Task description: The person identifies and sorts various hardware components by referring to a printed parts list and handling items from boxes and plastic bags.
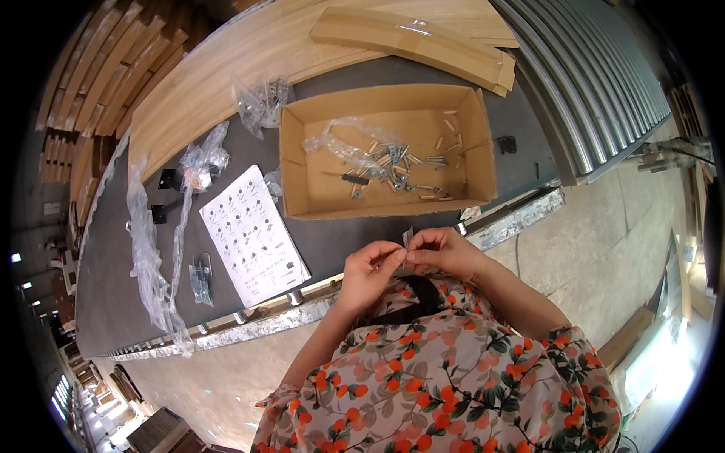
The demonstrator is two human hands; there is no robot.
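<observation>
Left hand (368,275): your fingers pinch a small strip (408,237)
Right hand (445,253): likewise
Floor (547,253): your loosened pinch might drop it

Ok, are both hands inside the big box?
No, the left hand and the right hand are outside the cardboard box, on the person's side of it, pinching a small thing.

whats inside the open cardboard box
The cardboard box holds scattered wooden dowels, metal fasteners, crumpled clear plastic and a small black piece. Whatever lies beneath the central pile is covered.
</observation>
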